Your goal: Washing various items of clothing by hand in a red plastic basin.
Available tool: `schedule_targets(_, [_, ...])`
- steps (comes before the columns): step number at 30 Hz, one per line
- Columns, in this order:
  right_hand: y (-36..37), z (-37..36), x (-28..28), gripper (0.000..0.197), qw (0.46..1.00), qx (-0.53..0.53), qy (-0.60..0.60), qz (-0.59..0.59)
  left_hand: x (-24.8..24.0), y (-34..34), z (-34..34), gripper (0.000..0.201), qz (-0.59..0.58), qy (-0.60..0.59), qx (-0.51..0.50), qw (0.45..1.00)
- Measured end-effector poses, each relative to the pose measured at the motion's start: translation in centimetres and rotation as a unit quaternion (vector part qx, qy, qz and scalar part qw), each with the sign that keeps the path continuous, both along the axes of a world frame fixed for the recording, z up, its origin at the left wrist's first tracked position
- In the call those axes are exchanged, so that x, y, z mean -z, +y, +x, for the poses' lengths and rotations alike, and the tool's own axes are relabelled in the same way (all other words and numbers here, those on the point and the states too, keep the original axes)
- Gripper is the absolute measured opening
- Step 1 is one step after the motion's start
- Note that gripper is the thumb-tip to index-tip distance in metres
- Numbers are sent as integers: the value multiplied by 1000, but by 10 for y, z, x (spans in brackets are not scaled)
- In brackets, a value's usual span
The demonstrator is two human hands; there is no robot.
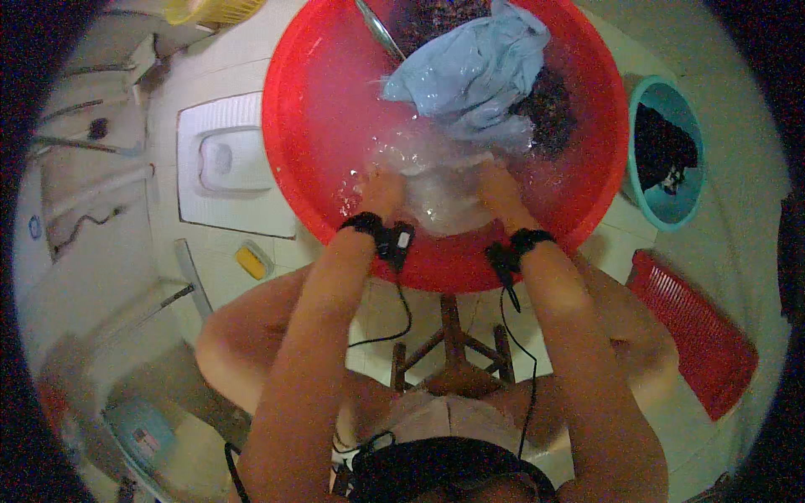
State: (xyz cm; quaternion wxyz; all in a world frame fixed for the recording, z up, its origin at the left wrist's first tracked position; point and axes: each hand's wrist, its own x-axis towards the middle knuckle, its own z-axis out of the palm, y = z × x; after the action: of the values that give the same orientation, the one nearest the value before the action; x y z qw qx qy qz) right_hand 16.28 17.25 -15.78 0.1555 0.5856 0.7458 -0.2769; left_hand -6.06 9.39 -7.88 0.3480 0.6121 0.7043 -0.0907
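Both my arms reach into a big red basin point(289, 126) of cloudy, sudsy water. A wet whitish cloth point(444, 201) stretches between my hands, partly under the water. At its left edge my left hand point(383, 193) is closed on the cloth, fingertips hidden by water and foam. My right hand point(498, 194) grips the cloth's right edge, its fingers partly hidden too. Just beyond them a soaked light blue garment point(474, 71) is heaped above the water. Dark cloth point(549, 113) shows beside and behind it.
A metallic rod-like thing point(381, 29) leans in the basin's far side. To the right stand a turquoise bucket point(656, 214) with dark clothes and a red slatted basket point(696, 335). On the left are a squat toilet point(222, 159) and a yellow bar in a dish point(251, 261). Cables hang from my wristbands.
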Motion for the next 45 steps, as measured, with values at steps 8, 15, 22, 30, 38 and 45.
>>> schedule_targets(8, [-3, 13, -272, 30, 933, 12, 294, 208, -208, -13, -69, 35, 145, -91, 14, 985])
schedule_targets(15, [-28, 35, -504, 36, 844, 42, 485, 224, -446, -45, -56, 44, 239, -224, -71, 942])
schedule_targets(22, [-64, 44, -571, 32, 839, -70, 370, 393, -514, -77, -51, 47, 305, -220, -20, 927])
schedule_targets(30, [-51, 26, -354, 65, 961, -190, 62, 192, -272, -52, -52, 55, 292, 101, 50, 950])
schedule_targets(38, [-59, -24, -78, 30, 975, -189, -100, 60, -13, -41, 12, 44, 72, 86, -56, 992])
schedule_targets(45, [-66, 16, 90, 42, 993, 49, 65, 88, 92, -23, 33, 37, -11, 90, -8, 996])
